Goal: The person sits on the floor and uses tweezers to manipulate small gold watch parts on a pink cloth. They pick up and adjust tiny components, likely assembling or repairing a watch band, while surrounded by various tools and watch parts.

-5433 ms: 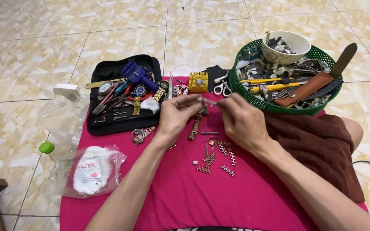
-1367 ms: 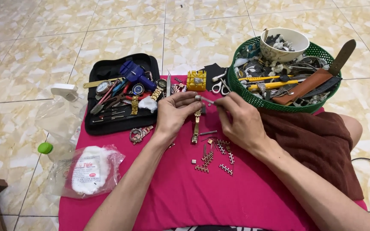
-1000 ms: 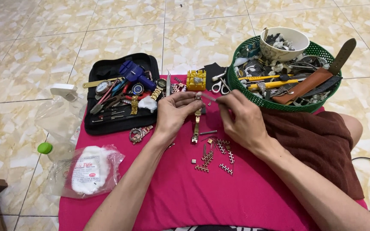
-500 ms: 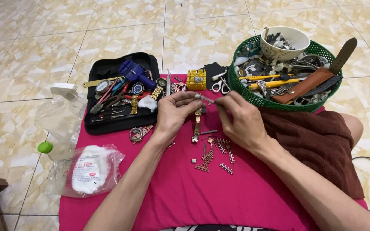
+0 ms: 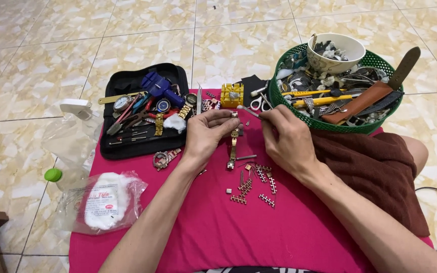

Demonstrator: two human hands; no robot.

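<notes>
Left hand (image 5: 206, 136) closed on the top end of a gold-coloured metal watch bracelet strip (image 5: 233, 144), pinched between thumb and fingertips, the strip hanging down with its lower end touching the magenta cloth-covered cushion (image 5: 203, 227). Right hand (image 5: 287, 139) closed around a thin silver pin-like tool (image 5: 248, 111), tip aimed at the strip's top end just beside the left fingertips; impossible to tell whether tip and strip actually touch. Below the hands, scattered on the cushion, loose gold bracelet links (image 5: 251, 184) and a small short metal pin (image 5: 246, 157) near the strip's lower end. Left of the left hand, an open black zip tool case (image 5: 112, 149) full of small tools, among them a blue plastic link remover (image 5: 160, 87). Beside the case's lower edge, a silver watch band piece (image 5: 165, 159). Past the fingertips, a yellow plastic holder block (image 5: 232, 95). Upper right, a round green plastic basket (image 5: 375, 124) packed with watch parts, yellow-handled tools and a brown leather strap, a cream ceramic bowl (image 5: 347, 53) set inside it. Brown folded towel (image 5: 375, 172) under the right forearm. Far left on the tiled floor, a clear plastic bag holding white cotton (image 5: 104, 202) and a green-capped clear bottle (image 5: 54, 175).
</notes>
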